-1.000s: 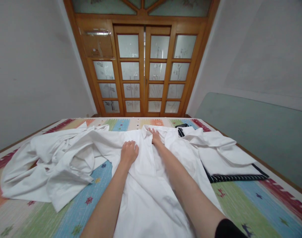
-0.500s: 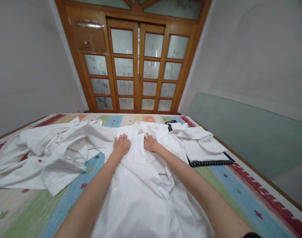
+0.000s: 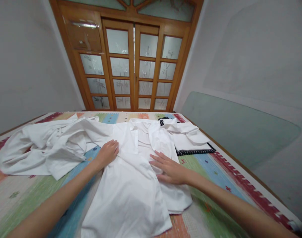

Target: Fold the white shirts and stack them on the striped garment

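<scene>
A white shirt [image 3: 131, 185] lies spread in front of me, its collar end away from me and its front partly open. At its left edge my left hand [image 3: 109, 152] is closed, with the fingers curled on the fabric below the sleeve. My right hand [image 3: 171, 168] rests open on the shirt's right side, fingers spread over the cloth. The collar [image 3: 141, 123] lies beyond both hands. To the left, more white cloth [image 3: 66, 142] is heaped in loose folds and joins the shirt near the shoulder.
A colourful striped cover [image 3: 36, 198] lies under the cloth. Folded white fabric with black striped trim [image 3: 195, 152] lies at the right. Beyond the far edge stand wooden doors with glass panes [image 3: 134, 66]. A pale green panel [image 3: 235, 125] leans along the right wall.
Both hands have come nearer to me and moved apart, the left to the shirt's left edge, the right outward with fingers spread. The shirt's lower hem has come into view.
</scene>
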The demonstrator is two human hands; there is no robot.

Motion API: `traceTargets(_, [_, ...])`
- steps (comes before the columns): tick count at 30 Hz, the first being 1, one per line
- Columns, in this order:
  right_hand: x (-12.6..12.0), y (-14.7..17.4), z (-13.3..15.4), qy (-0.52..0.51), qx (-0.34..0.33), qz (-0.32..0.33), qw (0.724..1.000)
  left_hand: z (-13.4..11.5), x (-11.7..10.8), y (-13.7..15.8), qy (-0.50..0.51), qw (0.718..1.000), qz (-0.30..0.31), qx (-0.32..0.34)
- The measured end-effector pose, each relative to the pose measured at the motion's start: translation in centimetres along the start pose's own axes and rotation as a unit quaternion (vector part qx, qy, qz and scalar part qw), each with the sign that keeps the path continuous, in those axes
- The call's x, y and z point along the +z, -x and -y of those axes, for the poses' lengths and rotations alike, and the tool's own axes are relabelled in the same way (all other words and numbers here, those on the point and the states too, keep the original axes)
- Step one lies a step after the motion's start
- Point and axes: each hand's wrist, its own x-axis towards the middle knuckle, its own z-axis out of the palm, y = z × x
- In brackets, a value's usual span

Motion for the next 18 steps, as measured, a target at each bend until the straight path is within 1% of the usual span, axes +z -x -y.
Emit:
traceTargets(3, [-1.2,5.8,0.6,-0.051,0.063,-0.015,0.997,0.4,-1.5,6.0,0.062,0.997,-0.035,-0.029])
traceTargets(5, [-1.3,9.1,0.8,-0.072,0.106,-0.024,0.992,0.3,-2.8,10.4,0.109,0.99,-0.064,-0.058])
traceTargets(7, [-0.9,11.6,1.0,-0.085,0.128,-0.016,0.988,0.2,-3.9,14.7,0.128,0.987,-0.058,-0.073])
traceTargets(8, [-0.6,12.5,1.1,-0.087,0.132,-0.012,0.987,0.1,-4.2,16.8,0.135,0.988,-0.042,-0.06])
traceTargets(9, [-0.2,13.1,1.3,-0.087,0.136,-0.011,0.987,0.1,-4.4,18.6,0.143,0.989,-0.027,-0.033])
traceTargets(11, [0.7,13.7,1.7,-0.081,0.152,-0.035,0.984,-0.1,-4.1,21.6,0.156,0.988,0.001,0.016])
traceTargets(12, [1.1,13.7,2.0,-0.077,0.165,-0.057,0.982,-0.2,-3.9,22.6,0.159,0.987,-0.003,0.026])
traceTargets(14, [1.7,13.1,2.7,-0.079,0.186,-0.107,0.974,-0.8,-3.2,23.7,0.163,0.986,-0.027,0.027])
traceTargets(16, [2.1,12.3,3.3,-0.108,0.188,-0.15,0.965,-1.6,-2.9,23.8,0.175,0.982,-0.063,0.018])
traceTargets(18, [2.1,11.5,3.7,-0.165,0.19,-0.183,0.95,-2.3,-3.1,23.3,0.2,0.976,-0.088,0.015])
